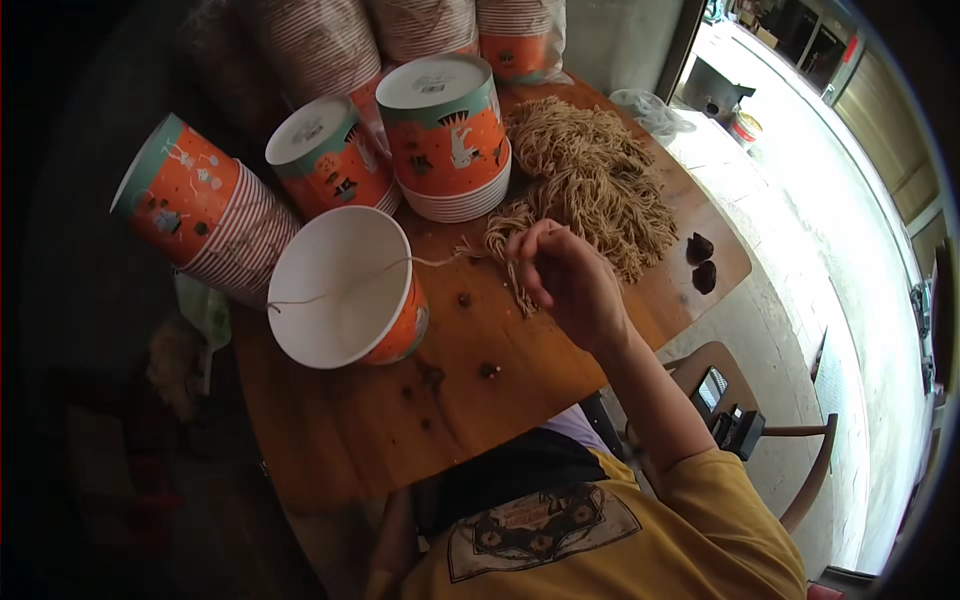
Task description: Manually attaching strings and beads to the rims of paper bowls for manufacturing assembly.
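Observation:
My right hand (pixel 572 275) is at the near-left edge of a heap of tan cords (pixel 600 180). Its fingers are loosely bent and apart, and no cord shows clearly between them. To its left, an orange paper bucket (pixel 335 290) stands tilted, its white inside facing up toward me. One thin cord (pixel 432 262) crosses the bucket's mouth from the left rim and runs out over the right rim. That cord ends on the table close to my fingertips. My left forearm (pixel 395 535) hangs beside my body; its hand is hidden.
Upside-down stacks of orange buckets (pixel 445 140) stand behind, with a leaning stack (pixel 215 205) at left and bagged stacks (pixel 415 25) farther back. Two dark pieces (pixel 703 265) lie near the wooden table's right edge. A chair (pixel 715 375) holding a phone (pixel 711 388) stands at right.

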Available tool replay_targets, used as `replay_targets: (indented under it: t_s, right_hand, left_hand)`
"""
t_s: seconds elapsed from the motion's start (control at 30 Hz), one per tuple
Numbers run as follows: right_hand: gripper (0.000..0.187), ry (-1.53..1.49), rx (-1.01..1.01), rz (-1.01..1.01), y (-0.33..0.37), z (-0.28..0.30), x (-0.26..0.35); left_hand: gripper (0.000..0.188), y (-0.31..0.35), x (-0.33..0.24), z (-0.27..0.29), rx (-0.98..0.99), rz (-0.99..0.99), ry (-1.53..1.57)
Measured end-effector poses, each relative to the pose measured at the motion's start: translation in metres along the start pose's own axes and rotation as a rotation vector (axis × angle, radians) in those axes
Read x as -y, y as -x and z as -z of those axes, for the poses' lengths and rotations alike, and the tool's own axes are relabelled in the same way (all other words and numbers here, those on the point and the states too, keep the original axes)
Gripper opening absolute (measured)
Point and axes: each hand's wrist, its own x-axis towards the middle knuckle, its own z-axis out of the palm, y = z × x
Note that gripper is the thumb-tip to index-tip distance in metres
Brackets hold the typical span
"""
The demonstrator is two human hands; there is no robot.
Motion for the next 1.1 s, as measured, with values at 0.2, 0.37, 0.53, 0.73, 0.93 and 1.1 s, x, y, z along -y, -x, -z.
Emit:
replay_targets:
  t_s: [0.2,0.37,0.53,0.73,0.93,1.1]
  right_hand:
    - [0.027,0.299,-0.063,-0.08,-0.004,-0.003,-0.002]
    - [0.025,0.583,-0.054,0.028,-0.009,-0.025,-0.008]
    - [0.026,0.731,-0.068,0.15,-0.005,-0.022,-0.013]
    - [0.018,1.096,0.024,0.35,0.0,-0.018,-0.022]
    - [0.011,1.31,0.11,0.825,0.004,-0.017,-0.017]
    - [0.016,0.81,0.189,0.526,0.004,-0.023,-0.029]
  left_hand:
    - [0.02,0.032,0.012,-0.007,0.099,0.059,0.057]
    - [0.021,0.091,0.024,-0.021,0.205,0.167,0.12]
    - [0.022,0.141,0.025,-0.02,0.297,0.254,0.164]
    - [0.023,0.173,0.022,-0.003,0.374,0.345,0.196]
    - [0.025,0.14,-0.124,0.132,0.761,0.299,0.671]
    - [0.017,0.082,-0.21,0.177,-0.283,-0.404,0.217]
